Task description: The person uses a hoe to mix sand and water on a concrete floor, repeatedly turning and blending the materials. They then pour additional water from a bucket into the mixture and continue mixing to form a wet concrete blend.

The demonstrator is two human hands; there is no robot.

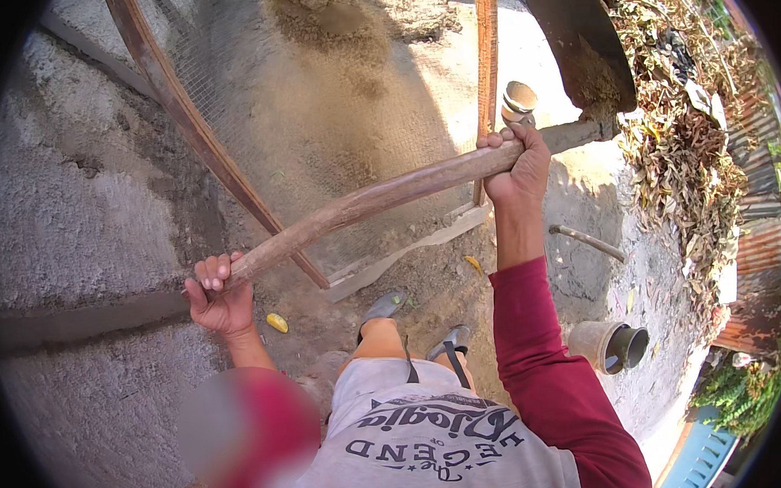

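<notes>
Both my hands grip a shovel (pixel 353 206), held slantwise in front of me by its long wooden handle. My left hand (pixel 223 299) is closed at the handle's butt end, thumb below and fingers over the top. Farther up, near the blade's socket, my right hand (pixel 521 168) wraps the shaft. The dark, broad blade (pixel 581 44) is at the upper right, with some sand clinging to its lower part. Beneath the handle leans or lies a wire mesh screen (pixel 350 140) in a wooden frame (pixel 485 53); sandy dust blurs its middle.
Sand piles (pixel 330 22) lie at the far side behind the mesh. Rough concrete walls (pixel 79 198) stand left. Dry leaves (pixel 677 149) line the right edge. A bucket (pixel 594 344), a short stick (pixel 587 242) and a pale round container (pixel 519 98) are on the right.
</notes>
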